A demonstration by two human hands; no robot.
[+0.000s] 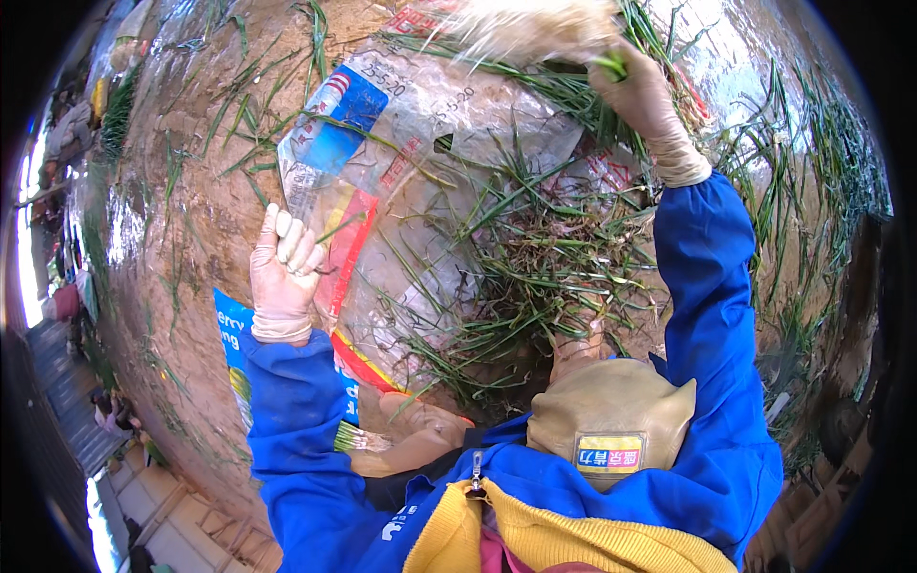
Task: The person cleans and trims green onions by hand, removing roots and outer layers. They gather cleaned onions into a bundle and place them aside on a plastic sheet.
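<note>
My left hand (285, 276), in a pale thin glove, is palm up with its fingers curled beside a clear printed plastic sack (423, 208). A thin green leaf scrap lies by its fingertips; whether the fingers pinch anything is unclear. At the top right my gloved right hand (637, 93) is closed around green stalks of a spring onion bunch. A blurred beige mass (537, 29), apparently its roots, extends leftward from that hand. Trimmed onion leaves and roots (566, 251) are heaped over the sack's right side, between my arms.
More green onions (824, 143) lie along the right on wet, muddy ground (193, 236). A blue printed bag (233, 322) sits beneath my left forearm. My knee, in a tan waterproof cover (609, 415), juts up at the lower right. Loose leaves are scattered at the left.
</note>
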